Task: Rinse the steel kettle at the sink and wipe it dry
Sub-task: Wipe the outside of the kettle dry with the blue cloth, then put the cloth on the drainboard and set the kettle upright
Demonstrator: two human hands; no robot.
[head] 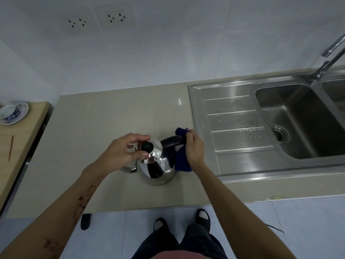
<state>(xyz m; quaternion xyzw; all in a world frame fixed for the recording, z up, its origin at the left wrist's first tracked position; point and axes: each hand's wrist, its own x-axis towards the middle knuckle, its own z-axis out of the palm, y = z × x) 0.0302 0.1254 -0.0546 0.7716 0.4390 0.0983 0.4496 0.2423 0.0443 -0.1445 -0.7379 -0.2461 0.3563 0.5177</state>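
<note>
— While the steel kettle [158, 169] stands on the beige counter [104, 116], how much room is around it?

— Plenty to the left and behind: bare counter runs back to the tiled wall [168, 53]. On the right the raised rim of the sink [203, 128] lies near, with the ribbed drainboard [239, 128] just past it, flecked with water drops. The counter's front edge sits close below the kettle. At far left a wooden surface [22, 139] holds a blue-and-white cup [8, 111] on a saucer [20, 113], well apart.

— And the kettle itself?

— It is a rounded, mirror-bright body, upright, with dark reflections across it. Its spout [129, 168] points left, and the black handle [172, 142] arches up toward the right. The lid [152, 153] has a black knob [147, 146] and sits tilted at the opening; whether it is fully seated cannot be told.

— What are the hands doing?

— The left hand [121, 152] reaches in from the lower left, fingers curled over the lid's rim with the thumb at its near edge, pinching the lid. The right hand [194, 146] comes in from the lower right, closed on a dark blue cloth [182, 161] that it presses against the handle; cloth shows above and below the fist, hanging down beside the kettle's right flank.
</note>
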